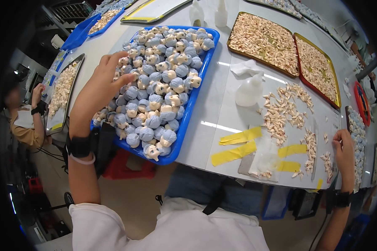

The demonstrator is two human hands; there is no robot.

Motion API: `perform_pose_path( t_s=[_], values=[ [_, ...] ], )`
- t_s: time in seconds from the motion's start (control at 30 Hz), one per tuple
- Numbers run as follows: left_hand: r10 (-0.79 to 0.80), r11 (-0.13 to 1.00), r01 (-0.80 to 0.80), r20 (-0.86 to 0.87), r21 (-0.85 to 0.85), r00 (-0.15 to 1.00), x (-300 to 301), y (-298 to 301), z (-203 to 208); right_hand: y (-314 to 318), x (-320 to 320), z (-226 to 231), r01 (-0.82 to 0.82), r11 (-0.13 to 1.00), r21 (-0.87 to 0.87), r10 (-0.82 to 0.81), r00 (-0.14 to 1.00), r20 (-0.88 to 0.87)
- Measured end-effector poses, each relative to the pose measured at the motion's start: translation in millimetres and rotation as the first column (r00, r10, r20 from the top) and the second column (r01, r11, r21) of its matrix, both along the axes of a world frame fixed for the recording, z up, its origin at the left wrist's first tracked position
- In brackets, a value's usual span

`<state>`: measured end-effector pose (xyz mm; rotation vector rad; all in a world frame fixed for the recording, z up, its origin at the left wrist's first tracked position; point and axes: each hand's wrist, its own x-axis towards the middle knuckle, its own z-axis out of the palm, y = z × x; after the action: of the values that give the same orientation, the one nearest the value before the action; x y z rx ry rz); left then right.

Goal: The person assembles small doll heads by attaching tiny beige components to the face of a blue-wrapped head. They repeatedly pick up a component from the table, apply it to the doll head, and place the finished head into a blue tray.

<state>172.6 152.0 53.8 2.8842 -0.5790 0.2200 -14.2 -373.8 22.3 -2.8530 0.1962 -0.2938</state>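
Observation:
My left hand (pixel 97 85) reaches over the left side of a blue tray (pixel 203 77) heaped with small doll heads (pixel 155 100) that have pale blue hair. Its thumb and fingers are apart around heads at the tray's edge, and none is lifted. At the table's right side, my right hand (pixel 344 146) rests with curled fingers; whether a small piece sits in them is hidden. Beside it lie little piles of small cream-coloured pointed pieces (pixel 310 146) and a thin metal tool (pixel 314 161). A larger heap of these pieces (pixel 278 115) spreads further in.
Yellow tape strips (pixel 234 154) hold a pad (pixel 264 161) near the front edge. A white squeeze bottle (pixel 249 91) stands mid-table. Two trays of cream pieces (pixel 262 42) lie at the far right. Another person (pixel 27 121) sits at left by a tray (pixel 65 92).

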Motion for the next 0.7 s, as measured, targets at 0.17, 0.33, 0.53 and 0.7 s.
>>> perform_pose_path(
  t_s=[0.17,0.33,0.53,0.7],
  values=[
    [0.029,0.987,-0.082,-0.352,-0.139,0.936,25.3,-10.9,23.6,-4.6,0.7,-2.5,-0.039,0.999,-0.002,0.039,0.999,0.036],
    [-0.118,0.949,0.006,-0.338,-0.314,0.934,26.3,-11.3,20.2,-6.4,2.2,-1.0,-0.009,0.999,0.045,0.008,1.0,0.003],
    [-0.202,0.921,0.12,-0.19,-0.37,0.961,21.4,-13.0,15.5,-7.6,1.4,-5.1,-0.02,0.998,0.063,0.017,0.998,0.054],
    [-0.191,0.913,0.006,-0.412,-0.409,0.891,11.6,-29.3,19.2,-11.7,-3.8,-4.9,-0.046,0.997,0.056,0.044,0.998,0.045]
  ],
)
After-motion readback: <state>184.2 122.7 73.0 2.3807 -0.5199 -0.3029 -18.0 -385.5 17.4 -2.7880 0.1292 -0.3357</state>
